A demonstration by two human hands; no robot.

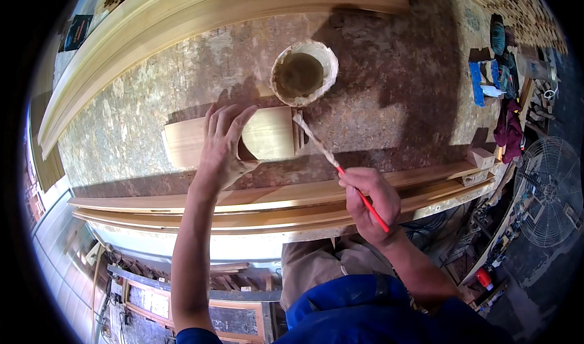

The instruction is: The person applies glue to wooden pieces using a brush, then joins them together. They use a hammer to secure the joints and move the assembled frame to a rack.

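Note:
My left hand [222, 146] spans a short, pale wooden board [272, 131], fingers at its far edge and thumb toward its near edge. The board lies on the workbench; its right end has a narrow, stepped, tenon-like edge [298, 131]. In my right hand [372, 203] is a thin brush [322, 146] with a red handle, its front part caked with whitish stuff. The brush tip is at the board's right end; whether it touches is hard to tell. Just beyond that end stands a crusted round tub [332, 70] holding a greyish-brown substance.
Long wooden strips [292, 199] run along the bench's near edge. Long curved boards [182, 15] lie at the far left. Small wooden blocks [480, 158], a blue item [476, 83] and a dark red cloth [510, 125] sit at the right, with a round fan guard [547, 192] beyond.

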